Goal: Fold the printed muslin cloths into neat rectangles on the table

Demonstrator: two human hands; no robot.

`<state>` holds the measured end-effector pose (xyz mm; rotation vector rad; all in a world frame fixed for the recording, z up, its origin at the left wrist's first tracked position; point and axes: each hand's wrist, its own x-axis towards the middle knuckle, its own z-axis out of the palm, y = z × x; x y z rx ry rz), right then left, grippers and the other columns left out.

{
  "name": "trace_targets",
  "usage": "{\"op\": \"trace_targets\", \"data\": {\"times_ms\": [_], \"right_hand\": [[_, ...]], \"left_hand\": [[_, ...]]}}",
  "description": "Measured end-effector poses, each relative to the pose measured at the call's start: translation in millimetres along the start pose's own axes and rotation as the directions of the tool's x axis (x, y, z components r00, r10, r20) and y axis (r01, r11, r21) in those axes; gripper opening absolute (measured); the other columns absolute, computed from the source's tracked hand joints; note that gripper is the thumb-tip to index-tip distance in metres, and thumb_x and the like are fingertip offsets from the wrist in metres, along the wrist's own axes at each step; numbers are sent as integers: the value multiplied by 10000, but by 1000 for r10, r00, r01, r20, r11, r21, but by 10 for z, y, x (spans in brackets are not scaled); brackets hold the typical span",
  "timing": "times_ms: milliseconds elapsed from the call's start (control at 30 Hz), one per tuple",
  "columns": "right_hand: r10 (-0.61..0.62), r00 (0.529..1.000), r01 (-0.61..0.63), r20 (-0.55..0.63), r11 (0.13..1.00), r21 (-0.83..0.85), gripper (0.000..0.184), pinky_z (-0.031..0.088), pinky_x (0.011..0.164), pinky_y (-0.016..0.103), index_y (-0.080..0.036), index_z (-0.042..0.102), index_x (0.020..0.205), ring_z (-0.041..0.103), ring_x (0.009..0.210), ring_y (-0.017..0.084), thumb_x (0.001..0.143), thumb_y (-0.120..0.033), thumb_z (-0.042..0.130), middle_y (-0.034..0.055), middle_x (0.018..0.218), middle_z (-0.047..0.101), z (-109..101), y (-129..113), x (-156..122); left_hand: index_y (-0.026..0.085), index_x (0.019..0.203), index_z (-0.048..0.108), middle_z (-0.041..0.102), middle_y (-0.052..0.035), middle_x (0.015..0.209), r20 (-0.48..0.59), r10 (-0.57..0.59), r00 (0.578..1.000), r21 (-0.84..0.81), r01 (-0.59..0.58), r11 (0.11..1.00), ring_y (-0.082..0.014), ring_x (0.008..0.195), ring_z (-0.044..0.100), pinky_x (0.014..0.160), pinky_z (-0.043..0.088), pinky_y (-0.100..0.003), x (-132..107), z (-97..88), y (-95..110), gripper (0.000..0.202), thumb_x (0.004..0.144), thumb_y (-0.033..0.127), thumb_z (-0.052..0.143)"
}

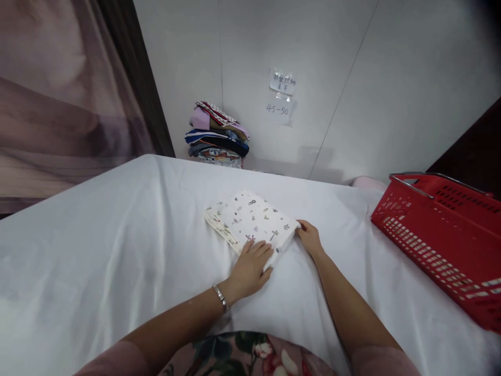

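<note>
A folded white cloth with small printed plants and palm trees lies in several layers on the white-covered table. Flat on its near corner rests my left hand, fingers stretched out and pressing on the top layer. My right hand pinches the cloth's right corner between thumb and fingers; the fingertips are partly hidden by the fabric. The cloth's layered edges show along its left side.
A red plastic basket with metal handles stands on the right. Beyond the table's far edge, a pile of folded clothes sits against the pale wall. Paper labels are taped there. A pinkish curtain hangs at left.
</note>
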<state>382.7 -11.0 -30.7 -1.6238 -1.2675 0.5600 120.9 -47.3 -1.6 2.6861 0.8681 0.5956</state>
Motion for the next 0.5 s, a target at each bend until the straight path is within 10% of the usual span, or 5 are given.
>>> {"op": "trace_targets", "data": {"times_ms": [300,500], "right_hand": [[-11,998,8,-59,999,-47,387,459,795,349,-154,636,1013,582,848,205,683,-323,525,75,975,653,-81,-34,-76],[-339,935,321,-107,933,-161,348,444,843,320,-226,600,1103,477,1127,198,793,-327,481,60,1223,543,-9,-222,-291]], "left_hand": [[228,1243,480,511,-49,1304,-22,-28,999,-40,27,999,-219,1249,388,1112,158,-434,-80,-74,80,451,799,283,535],[219,1187,512,576,-45,1200,-42,-48,998,-49,46,998,-198,1116,482,1041,289,-381,-193,-176,156,393,798,267,540]]}}
